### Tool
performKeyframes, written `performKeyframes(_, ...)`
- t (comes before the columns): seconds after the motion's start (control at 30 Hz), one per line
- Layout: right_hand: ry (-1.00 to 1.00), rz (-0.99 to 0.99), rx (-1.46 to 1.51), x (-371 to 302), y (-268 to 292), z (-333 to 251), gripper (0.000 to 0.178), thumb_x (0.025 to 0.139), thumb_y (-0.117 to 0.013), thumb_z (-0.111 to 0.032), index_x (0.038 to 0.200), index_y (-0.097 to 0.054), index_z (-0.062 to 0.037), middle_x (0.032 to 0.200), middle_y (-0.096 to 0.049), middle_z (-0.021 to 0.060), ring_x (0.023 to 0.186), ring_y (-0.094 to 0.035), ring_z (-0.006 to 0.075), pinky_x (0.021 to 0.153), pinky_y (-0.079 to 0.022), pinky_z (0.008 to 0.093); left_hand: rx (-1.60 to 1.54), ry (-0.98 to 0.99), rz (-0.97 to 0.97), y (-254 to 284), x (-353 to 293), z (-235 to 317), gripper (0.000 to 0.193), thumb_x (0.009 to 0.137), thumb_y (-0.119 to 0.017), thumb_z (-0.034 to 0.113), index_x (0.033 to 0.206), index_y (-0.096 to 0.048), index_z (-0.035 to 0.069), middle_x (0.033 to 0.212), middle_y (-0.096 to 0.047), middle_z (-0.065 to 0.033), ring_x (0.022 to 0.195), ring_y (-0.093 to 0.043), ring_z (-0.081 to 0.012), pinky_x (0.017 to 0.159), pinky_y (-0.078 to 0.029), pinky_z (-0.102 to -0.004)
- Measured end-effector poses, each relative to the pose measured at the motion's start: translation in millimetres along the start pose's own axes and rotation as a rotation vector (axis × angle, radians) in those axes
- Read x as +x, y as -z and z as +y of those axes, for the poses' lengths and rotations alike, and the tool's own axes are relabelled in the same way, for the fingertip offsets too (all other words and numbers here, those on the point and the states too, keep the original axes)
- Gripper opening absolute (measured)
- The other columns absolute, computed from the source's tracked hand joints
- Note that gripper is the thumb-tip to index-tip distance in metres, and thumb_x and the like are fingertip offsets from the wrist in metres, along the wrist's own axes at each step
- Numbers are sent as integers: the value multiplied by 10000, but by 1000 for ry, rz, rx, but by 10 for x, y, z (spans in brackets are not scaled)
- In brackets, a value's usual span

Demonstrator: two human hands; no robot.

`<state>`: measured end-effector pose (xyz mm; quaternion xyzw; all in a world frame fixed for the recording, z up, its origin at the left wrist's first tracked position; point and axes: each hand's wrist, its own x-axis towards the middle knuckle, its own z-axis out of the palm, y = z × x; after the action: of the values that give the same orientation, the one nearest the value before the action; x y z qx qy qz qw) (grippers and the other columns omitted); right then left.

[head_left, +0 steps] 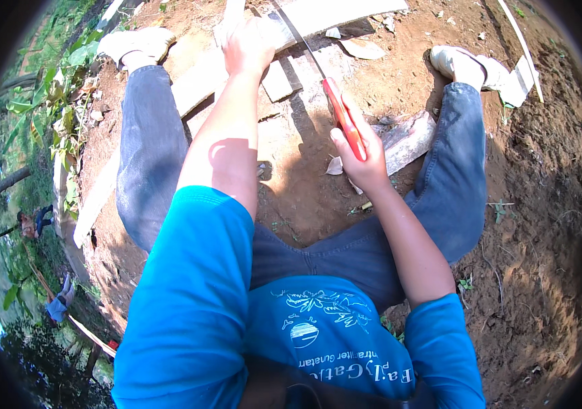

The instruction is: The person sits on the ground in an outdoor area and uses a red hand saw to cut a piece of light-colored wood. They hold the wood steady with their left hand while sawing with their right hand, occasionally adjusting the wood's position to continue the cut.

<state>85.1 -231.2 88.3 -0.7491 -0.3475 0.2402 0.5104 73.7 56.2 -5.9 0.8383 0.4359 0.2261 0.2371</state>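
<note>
My left hand [246, 49] is at the top middle, closed on a pale wooden strip [234, 8] that runs out of the picture's upper edge; the fingers are partly washed out by sunlight. My right hand [364, 160] is wrapped round the red handle [345, 119] of what looks like a hand saw. Its thin dark blade [302, 42], seen nearly edge-on, slants up and left across a long pale plank [345, 12]. The blade's far end lies outside the view. Below the plank lies a short pale wood block [277, 80].
A rough weathered piece of wood [406, 143] lies by my right leg [451, 163]. Brown soil [529, 225] slopes on the right. Green plants [66, 109] line the left edge, with two people [59, 307] farther off. A thin pale strip [524, 48] lies beyond my right shoe [464, 67].
</note>
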Motion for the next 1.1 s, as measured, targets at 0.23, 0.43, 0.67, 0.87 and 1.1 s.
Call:
performKeyframes(0.23, -134, -34, 46, -42, 392, -996, 498, 962, -637, -45, 1443, -524, 18, 1222, -668, 92, 1042, -609, 84, 894, -490, 248, 25, 32, -5, 1, -16, -55, 392, 969, -499, 396, 1201, -669, 130, 1282, -653, -140, 1246, -574, -341, 1062, -449, -466)
performKeyframes(0.43, -184, 176, 201, -495, 813, -1158, 509, 972, -643, -91, 1446, -516, 44, 1248, -667, 114, 1019, -618, 107, 890, -491, 253, 75, -48, -236, 279, -16, 76, 474, 937, -563, 452, 1264, -653, 120, 1317, -640, -150, 1242, -582, -353, 1078, -447, -456)
performKeyframes(0.67, -165, 291, 482, -647, 935, -1137, 537, 975, -640, -108, 1475, -494, 23, 1117, -674, 47, 761, -541, 24, 661, -449, 182, -73, -223, -731, 186, 646, -454, 901, 719, -880, 492, 1397, -533, 9, 1341, -622, -210, 1263, -583, -307, 1096, -443, -386)
performKeyframes(0.87, -139, 269, 476, -924, 1206, -1279, 535, 966, -652, -81, 1471, -503, 16, 1278, -663, 107, 1099, -607, 107, 968, -464, 254, 275, -102, -791, 453, 669, 107, 1099, 608, -949, 527, 1405, -468, -57, 1330, -616, -255, 1259, -596, -332, 1074, -464, -391)
performKeyframes(1.1, -96, 201, 488, -1231, 1445, -1467, 532, 964, -650, -58, 1470, -502, 18, 1302, -660, 114, 1119, -598, 93, 979, -457, 247, 576, -141, -392, 558, 129, 534, 914, 637, -923, 522, 1258, -505, -2, 1240, -631, -201, 1194, -597, -336, 1003, -501, -433)
